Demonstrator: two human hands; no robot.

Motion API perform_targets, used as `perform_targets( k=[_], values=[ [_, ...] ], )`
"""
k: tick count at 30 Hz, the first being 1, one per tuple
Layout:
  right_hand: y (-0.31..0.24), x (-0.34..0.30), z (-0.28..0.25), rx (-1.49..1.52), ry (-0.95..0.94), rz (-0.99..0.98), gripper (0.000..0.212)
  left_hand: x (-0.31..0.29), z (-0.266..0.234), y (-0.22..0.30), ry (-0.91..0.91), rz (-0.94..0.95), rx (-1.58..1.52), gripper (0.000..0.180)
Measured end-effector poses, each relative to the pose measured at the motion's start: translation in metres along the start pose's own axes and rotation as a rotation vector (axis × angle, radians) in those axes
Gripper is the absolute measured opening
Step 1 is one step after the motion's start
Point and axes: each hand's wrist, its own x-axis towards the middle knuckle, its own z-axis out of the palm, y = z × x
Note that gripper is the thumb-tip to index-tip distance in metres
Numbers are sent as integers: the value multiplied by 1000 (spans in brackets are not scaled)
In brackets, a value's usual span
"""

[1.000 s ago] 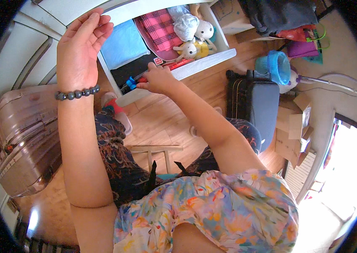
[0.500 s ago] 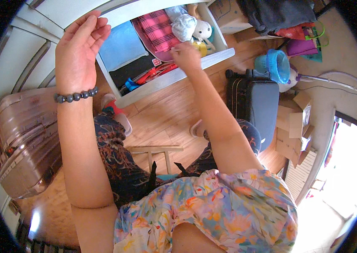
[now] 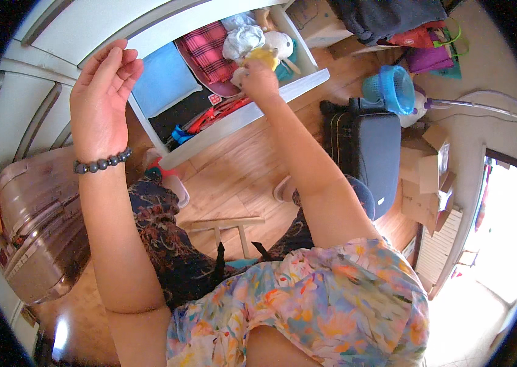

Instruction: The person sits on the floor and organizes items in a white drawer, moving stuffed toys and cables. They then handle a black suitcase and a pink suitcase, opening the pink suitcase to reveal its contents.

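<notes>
Yellow-clad toy [image 3: 264, 57]: in the open drawer [image 3: 307, 84], beside a larger white toy [image 3: 279, 43].
Right hand [image 3: 261, 81]: on the yellow-clad toy; fingertips hidden, so whether its grip is clenched cannot be told.
Left hand [image 3: 102, 95]: raised, grip released, fingers loosely curled.
Drawer's left part: pink plaid cloth [image 3: 208, 52], light-blue flat bundle [image 3: 165, 79].

Person wears short-sleeved pastel floral top [image 3: 313, 290], pink/orange/yellow/blue-green, dark trousers [image 3: 156, 217] with reddish-brown swirly print, black pointed tie ends [image 3: 220, 257] at front, dark round-bead bracelet [image 3: 103, 163] on left wrist [image 3: 101, 151], left hand [image 3: 101, 101] and right hand [image 3: 260, 81] both bare.
</notes>
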Motion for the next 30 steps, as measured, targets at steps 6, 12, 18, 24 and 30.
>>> perform_targets(
  k=[6, 12, 18, 24, 30],
  values=[
    [72, 44, -27, -167, 285, 351, 64, 0, 6, -1, 10, -25, 40, 23],
    [107, 95, -4, 192, 204, 381, 60, -1, 10, -1, 26, -46, 75, 20],
    [-10, 44, 10, -21, 411, 152, 35, -6, 21, -4, 8, -87, 106, 21],
    [-32, 37, 21, -148, 472, 22, 33, -5, 24, -6, -16, -83, 105, 22],
    [-35, 33, 8, -209, 315, -36, 31, -4, 25, -9, -13, -88, 93, 22]
  ],
)
